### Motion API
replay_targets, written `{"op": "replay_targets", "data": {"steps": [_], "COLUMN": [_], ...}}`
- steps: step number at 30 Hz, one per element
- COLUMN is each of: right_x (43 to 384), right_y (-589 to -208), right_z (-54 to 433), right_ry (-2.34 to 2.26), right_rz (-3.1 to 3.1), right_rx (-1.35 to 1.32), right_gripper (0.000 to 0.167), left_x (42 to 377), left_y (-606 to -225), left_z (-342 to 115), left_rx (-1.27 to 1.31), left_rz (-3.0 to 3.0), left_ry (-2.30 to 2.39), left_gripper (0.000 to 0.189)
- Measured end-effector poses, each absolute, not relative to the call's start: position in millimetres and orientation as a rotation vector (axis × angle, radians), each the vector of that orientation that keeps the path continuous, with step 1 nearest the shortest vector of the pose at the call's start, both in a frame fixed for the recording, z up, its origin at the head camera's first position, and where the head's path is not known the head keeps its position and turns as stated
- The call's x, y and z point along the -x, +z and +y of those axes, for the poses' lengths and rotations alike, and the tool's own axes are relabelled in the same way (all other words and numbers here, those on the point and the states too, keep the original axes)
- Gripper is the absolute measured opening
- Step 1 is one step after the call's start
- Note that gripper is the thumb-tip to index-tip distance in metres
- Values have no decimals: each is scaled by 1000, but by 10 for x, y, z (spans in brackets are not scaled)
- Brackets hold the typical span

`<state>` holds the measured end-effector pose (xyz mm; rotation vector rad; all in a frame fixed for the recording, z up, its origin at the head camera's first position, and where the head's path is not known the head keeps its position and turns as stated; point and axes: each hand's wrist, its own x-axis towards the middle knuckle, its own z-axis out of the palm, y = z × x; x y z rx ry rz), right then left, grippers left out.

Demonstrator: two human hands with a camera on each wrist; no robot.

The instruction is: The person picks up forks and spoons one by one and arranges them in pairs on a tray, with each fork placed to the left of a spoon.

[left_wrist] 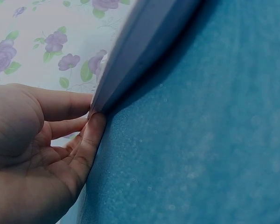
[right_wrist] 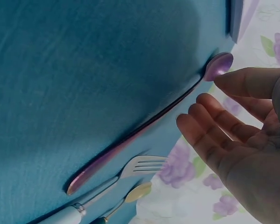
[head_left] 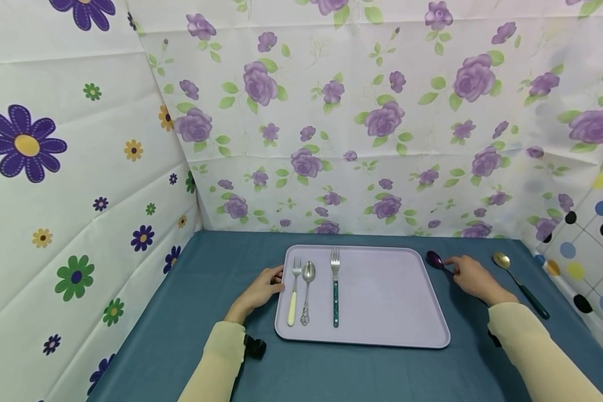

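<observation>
My left hand (head_left: 258, 289) is at the left edge of a lilac tray (head_left: 382, 296); in the left wrist view its thumb and a finger pinch the rim. On the tray lie a fork with a cream handle (head_left: 292, 304), a silver spoon (head_left: 309, 272) and a fork with a green handle (head_left: 335, 301). Beyond the tray's right side, my right hand (head_left: 474, 277) hovers by a purple spoon (head_left: 435, 259). In the right wrist view its loosely bent fingers (right_wrist: 207, 133) are apart from the handle, and one fingertip overlaps the spoon's bowl.
A gold spoon with a green handle (head_left: 532, 300) lies at the far right of the blue cloth (head_left: 362, 374). Between the two spoons, a fork with a pale handle (right_wrist: 142, 165) shows in the right wrist view. Floral sheets (head_left: 306, 111) hang behind and beside the table.
</observation>
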<state>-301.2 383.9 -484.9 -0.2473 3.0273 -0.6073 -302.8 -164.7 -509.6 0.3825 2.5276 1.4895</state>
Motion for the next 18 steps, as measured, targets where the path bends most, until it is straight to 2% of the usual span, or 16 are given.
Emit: {"op": "replay_targets", "data": {"steps": [18], "right_x": [2996], "right_y": [-4996], "right_z": [3800], "right_ry": [-523], "right_rz": [3087], "right_rx": [289], "right_gripper": [49], "left_x": [3045], "left_y": [-5114], "left_z": [-1654], "left_rx": [-385], "left_rz": [2532], "left_ry": [1481], "left_gripper": [58]}}
